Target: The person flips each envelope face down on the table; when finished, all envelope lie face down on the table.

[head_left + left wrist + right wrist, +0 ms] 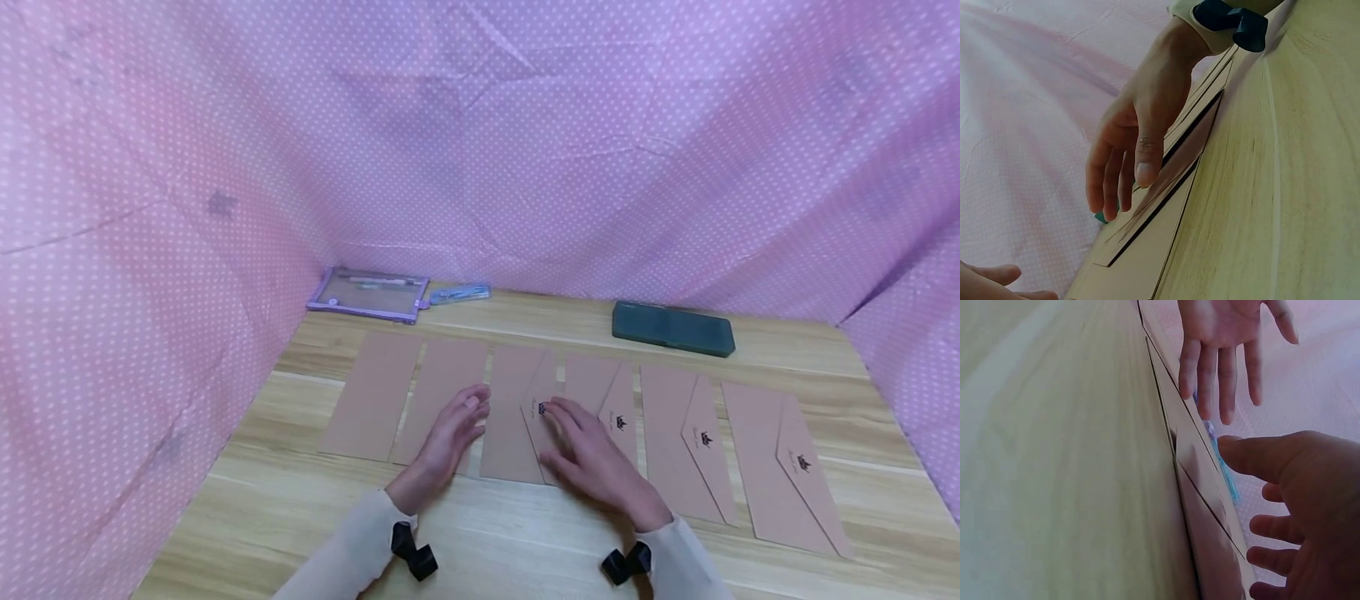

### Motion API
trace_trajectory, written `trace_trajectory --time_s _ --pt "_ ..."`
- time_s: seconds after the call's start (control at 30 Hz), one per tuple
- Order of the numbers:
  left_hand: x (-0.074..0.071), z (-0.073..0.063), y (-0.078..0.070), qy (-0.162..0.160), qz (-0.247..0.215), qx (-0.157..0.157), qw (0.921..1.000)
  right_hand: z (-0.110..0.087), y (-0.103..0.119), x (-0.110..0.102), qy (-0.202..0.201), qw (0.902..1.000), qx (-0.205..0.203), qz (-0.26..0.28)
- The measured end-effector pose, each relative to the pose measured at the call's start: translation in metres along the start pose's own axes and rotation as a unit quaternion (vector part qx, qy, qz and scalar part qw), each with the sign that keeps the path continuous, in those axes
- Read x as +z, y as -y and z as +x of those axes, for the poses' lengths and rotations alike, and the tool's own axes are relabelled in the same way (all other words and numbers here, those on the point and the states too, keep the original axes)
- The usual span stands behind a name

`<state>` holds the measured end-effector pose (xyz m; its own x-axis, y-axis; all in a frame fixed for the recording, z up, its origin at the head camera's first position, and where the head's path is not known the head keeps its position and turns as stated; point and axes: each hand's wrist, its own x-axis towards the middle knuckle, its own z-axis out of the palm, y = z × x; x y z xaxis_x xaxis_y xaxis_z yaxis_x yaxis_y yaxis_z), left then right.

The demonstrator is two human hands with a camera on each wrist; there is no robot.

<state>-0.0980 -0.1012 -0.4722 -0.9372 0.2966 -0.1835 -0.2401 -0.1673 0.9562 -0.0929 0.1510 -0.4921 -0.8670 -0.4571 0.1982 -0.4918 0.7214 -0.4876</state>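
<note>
Several brown paper envelopes lie in a row across the table. The two at the left end, a far-left envelope [371, 396] and its neighbour [450, 367], show plain faces. The others, among them a rightmost envelope [761, 467], show a pointed flap with a black crown print. My left hand [450, 429] is over the plain neighbour, its fingers relaxed and holding nothing. Over the middle crown-printed envelope [506, 408] and the envelope beside it [588, 379] is my right hand [592, 454], fingers loosely spread, fingertips close to a crown. The left wrist view shows the left hand [1141, 119] above the envelopes.
At the back left lie a purple-edged mesh pouch [367, 296] with pens inside and a small light-blue item [461, 293]. A dark green case [672, 328] sits at the back right. Pink dotted cloth [480, 150] hangs around the wooden table [510, 542].
</note>
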Motion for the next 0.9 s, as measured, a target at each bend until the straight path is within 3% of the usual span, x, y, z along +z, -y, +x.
trace_trajectory --time_s 0.5,0.6,0.8,0.9 --pt "0.0037 0.0019 0.0013 -0.009 0.0 -0.005 1.0 -0.004 -0.0054 0.0026 0.078 0.9964 0.017 -0.029" --pt "0.0041 0.0028 0.0011 -0.019 -0.024 -0.004 0.9995 -0.0041 -0.0052 0.0035 0.081 0.9961 0.017 -0.031" --pt "0.0024 0.0058 0.0 -0.068 -0.097 0.001 0.993 -0.0046 -0.0045 0.0046 0.081 0.9959 0.023 -0.031" --pt "0.0012 0.0063 -0.0009 -0.07 -0.11 0.0 0.9915 -0.0051 -0.0044 0.0043 0.084 0.9956 0.027 -0.032"
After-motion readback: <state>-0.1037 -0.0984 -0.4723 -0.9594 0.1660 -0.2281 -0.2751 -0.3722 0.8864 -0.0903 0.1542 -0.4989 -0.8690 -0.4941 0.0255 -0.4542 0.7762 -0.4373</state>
